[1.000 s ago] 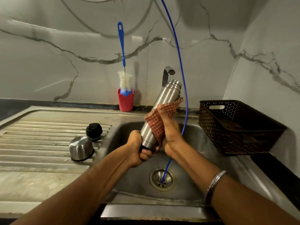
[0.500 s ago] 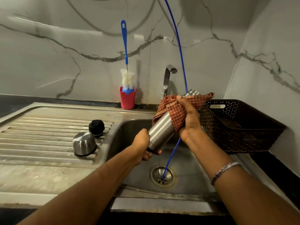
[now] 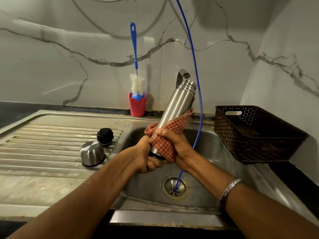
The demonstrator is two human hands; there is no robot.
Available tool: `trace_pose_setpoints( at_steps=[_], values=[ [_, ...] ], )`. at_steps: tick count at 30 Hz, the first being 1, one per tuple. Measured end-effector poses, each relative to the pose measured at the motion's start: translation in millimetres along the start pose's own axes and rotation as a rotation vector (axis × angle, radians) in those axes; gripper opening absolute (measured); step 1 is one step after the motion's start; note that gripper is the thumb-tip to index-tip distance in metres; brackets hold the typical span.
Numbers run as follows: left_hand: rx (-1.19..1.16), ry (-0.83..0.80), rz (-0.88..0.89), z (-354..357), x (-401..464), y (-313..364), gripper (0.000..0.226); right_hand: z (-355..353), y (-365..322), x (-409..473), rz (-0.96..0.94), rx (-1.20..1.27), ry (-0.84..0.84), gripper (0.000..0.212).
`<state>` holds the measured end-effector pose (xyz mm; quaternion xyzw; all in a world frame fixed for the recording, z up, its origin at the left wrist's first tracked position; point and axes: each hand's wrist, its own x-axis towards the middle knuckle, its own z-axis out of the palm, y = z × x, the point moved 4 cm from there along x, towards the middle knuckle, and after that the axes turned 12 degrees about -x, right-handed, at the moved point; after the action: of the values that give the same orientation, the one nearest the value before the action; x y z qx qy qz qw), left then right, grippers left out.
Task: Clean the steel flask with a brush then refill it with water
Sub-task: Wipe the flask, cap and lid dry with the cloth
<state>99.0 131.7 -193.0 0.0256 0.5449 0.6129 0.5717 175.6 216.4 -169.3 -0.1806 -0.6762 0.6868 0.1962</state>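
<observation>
The right hand (image 3: 179, 145) slides its checked cloth (image 3: 168, 135) from the neck toward six o'clock, down to the flask's (image 3: 179, 102) base. The threaded mouth now shows bare. The flask stands steeper, mouth toward one o'clock.

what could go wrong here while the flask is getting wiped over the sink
1. The steel flask is open and tilted, gripped only at its base by the left hand; it might slip into the sink.
2. The checked cloth in the right hand may snag the blue tube hanging close beside it.
3. The flask mouth sits near the tap and might knock it.
</observation>
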Motion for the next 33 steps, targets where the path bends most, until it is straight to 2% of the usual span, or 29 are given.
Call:
trace_pose_setpoints(
  at_steps=[2,5,8,11,15,18,20,22,24,25,27,30,33],
  values=[
    [-0.054,0.018,0.04,3,-5,-5,0.068,0,-3,-2,-0.031,-0.025,-0.028,0.049],
    [-0.14,0.181,0.254,13,-9,-8,0.061,3,-5,1,-0.051,-0.006,0.086,0.055],
    [-0.169,0.343,0.461,16,-8,1,0.052,6,-14,7,-0.092,0.047,0.24,0.036],
    [0.041,0.48,0.658,10,-4,15,0.047,0,-28,12,-0.142,0.153,0.357,0.043],
    [0.35,0.633,0.759,3,-13,16,0.044,-27,-32,17,-0.033,0.337,0.497,0.062],
    [0.594,0.724,0.885,7,-25,19,0.041,-44,-31,15,0.048,0.407,0.613,0.058],
    [0.665,0.746,0.962,7,-31,22,0.042,-55,-35,14,0.057,0.436,0.674,0.055],
    [0.67,0.731,0.994,2,-31,26,0.042,-64,-41,13,0.037,0.426,0.697,0.061],
    [0.667,0.724,1.01,-8,-30,28,0.041,-69,-47,13,-0.009,0.365,0.666,0.067],
    [0.666,0.725,1.008,-14,-30,29,0.04,-72,-49,14,-0.043,0.327,0.652,0.064],
    [0.673,0.744,1.029,-24,-32,32,0.039,-76,-57,14,-0.121,0.215,0.64,0.042],
    [0.673,0.778,1.098,-33,-39,36,0.039,-80,-67,11,-0.201,-0.1,0.626,0.016],
    [0.647,0.837,1.157,-37,-46,39,0.042,-83,-71,14,-0.193,-0.404,0.623,0.025]
  ],
)
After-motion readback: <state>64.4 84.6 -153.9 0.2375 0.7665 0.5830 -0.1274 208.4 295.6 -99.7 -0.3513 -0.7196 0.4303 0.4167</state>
